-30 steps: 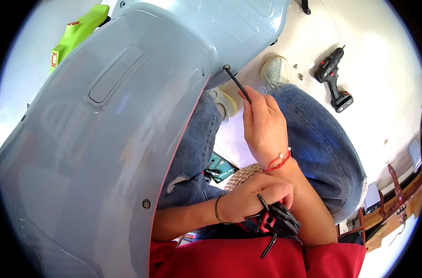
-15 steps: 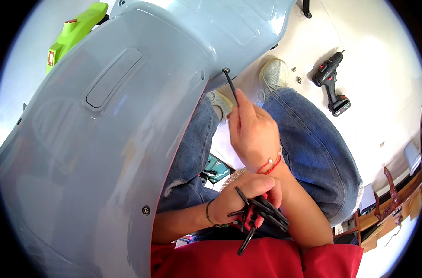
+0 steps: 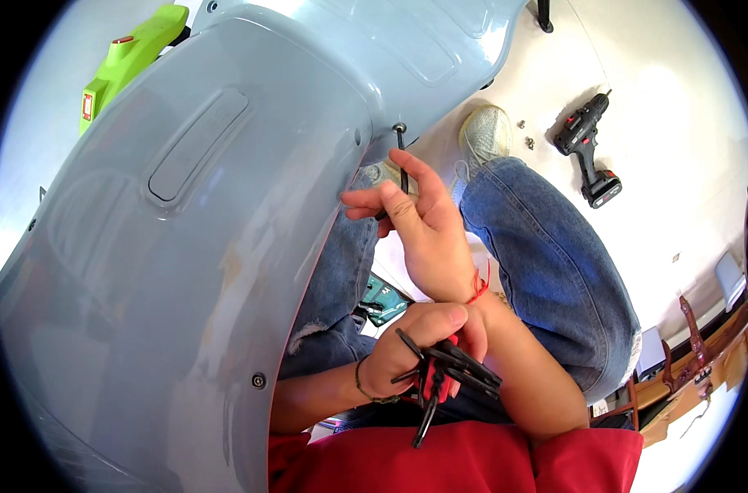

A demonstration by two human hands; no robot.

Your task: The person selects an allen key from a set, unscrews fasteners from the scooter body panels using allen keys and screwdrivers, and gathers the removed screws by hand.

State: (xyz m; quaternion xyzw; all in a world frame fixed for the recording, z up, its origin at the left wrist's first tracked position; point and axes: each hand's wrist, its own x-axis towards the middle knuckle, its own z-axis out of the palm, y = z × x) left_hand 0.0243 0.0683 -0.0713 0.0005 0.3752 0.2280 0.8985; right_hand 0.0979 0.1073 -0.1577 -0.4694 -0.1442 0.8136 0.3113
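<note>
A black hex key stands with its tip in a bolt on the edge of a glossy grey-blue scooter-like body panel. Around the key's lower part is my right hand, index finger stretched up along it and the other fingers loosely bent. A dark bit of the key shows beside the thumb; the exact grip is partly hidden. Below, against my right wrist, my left hand is closed on a hex key set with a red holder and several black keys fanned out.
On the pale floor at right lies a black cordless drill, with small metal fasteners nearby. A lime-green object is beyond the panel at upper left. Between my legs is a teal case. Wooden furniture stands at lower right.
My right hand has rolled over and shifted slightly left, its fingers loosening and spreading around the key. The key now stands more upright. My left hand has moved slightly left with the key set.
</note>
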